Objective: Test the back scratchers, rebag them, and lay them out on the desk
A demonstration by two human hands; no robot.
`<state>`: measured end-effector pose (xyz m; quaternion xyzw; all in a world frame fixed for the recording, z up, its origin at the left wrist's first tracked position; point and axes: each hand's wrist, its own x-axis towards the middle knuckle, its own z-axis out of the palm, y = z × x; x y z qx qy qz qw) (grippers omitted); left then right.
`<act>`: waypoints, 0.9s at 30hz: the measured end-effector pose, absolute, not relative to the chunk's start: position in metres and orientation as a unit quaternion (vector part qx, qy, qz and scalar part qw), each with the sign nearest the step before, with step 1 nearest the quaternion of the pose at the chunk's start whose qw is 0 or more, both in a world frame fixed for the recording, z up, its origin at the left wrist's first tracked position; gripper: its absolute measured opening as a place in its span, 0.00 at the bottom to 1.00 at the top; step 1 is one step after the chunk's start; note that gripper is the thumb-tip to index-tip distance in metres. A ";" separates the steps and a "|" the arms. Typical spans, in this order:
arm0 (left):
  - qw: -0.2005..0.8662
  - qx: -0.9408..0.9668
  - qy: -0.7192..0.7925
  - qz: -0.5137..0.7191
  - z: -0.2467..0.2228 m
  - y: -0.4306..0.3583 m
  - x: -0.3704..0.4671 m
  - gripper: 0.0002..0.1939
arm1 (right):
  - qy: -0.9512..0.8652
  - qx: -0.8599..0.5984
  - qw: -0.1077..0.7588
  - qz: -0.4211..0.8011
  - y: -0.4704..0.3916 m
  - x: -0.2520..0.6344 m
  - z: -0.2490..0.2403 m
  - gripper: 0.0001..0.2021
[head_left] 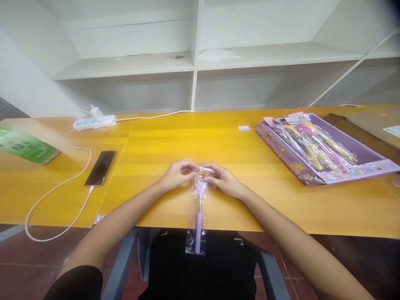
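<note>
A purple claw-ended stick [198, 229] lies in a clear wrapper [189, 248], its claw towards 12 o'clock and its handle towards 6, running past the near edge of the worktop [175, 141] and over the dark clothing [171, 271] on the person's lap. Glare on the film blurs the claw's outline. The left hand [179, 175], at 11 o'clock of the stick, and the right hand [222, 179], at 1 o'clock, each have a narrow grip, thumb and fingers pinching the wrapper's upper end. A tan-coloured part [203, 171] between the fingertips is mostly covered and too small to identify.

Just beyond the hands, at 1 o'clock, is a small label [244, 128], its print unreadable. At 2 o'clock sits a purple display box [337, 131] with wrapped sticks [321, 146]; they overlap under shiny film, so their number cannot be told. Past it, a cardboard box [359, 118] is cut off by the picture's right edge.

At 10 o'clock lies a dark-screened phone [100, 168] joined to a white cable [90, 158]; farther out that way, a green bottle [31, 146] is cut off at the left edge. Between 10 and 11 is a white power strip [93, 121]. White shelving [193, 62] rises at 12, its top out of view.
</note>
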<state>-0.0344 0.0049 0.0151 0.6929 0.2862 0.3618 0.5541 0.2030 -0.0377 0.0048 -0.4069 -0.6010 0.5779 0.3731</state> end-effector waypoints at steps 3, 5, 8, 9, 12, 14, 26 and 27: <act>0.566 0.694 0.262 0.361 0.015 0.007 -0.036 0.13 | -0.596 -0.400 0.389 0.578 -0.037 0.204 0.003 0.25; 0.602 0.672 0.262 0.343 0.014 0.009 -0.037 0.14 | -0.590 -0.397 0.393 0.583 -0.037 0.204 0.002 0.26; 0.648 0.639 0.268 0.315 0.015 0.010 -0.039 0.15 | -0.584 -0.387 0.394 0.595 -0.037 0.204 0.003 0.25; 0.658 0.630 0.270 0.311 0.015 0.010 -0.039 0.15 | -0.584 -0.383 0.395 0.597 -0.037 0.204 0.004 0.25; 0.673 0.610 0.278 0.314 0.014 0.010 -0.038 0.15 | -0.588 -0.379 0.398 0.593 -0.037 0.204 0.005 0.24; 0.671 0.604 0.284 0.322 0.013 0.009 -0.036 0.14 | -0.591 -0.383 0.398 0.588 -0.037 0.204 0.005 0.24; 0.642 0.620 0.301 0.336 0.015 0.006 -0.033 0.14 | -0.591 -0.383 0.390 0.593 -0.037 0.206 0.001 0.25; 0.627 0.633 0.304 0.336 0.015 0.005 -0.033 0.14 | -0.592 -0.386 0.389 0.591 -0.037 0.206 0.002 0.25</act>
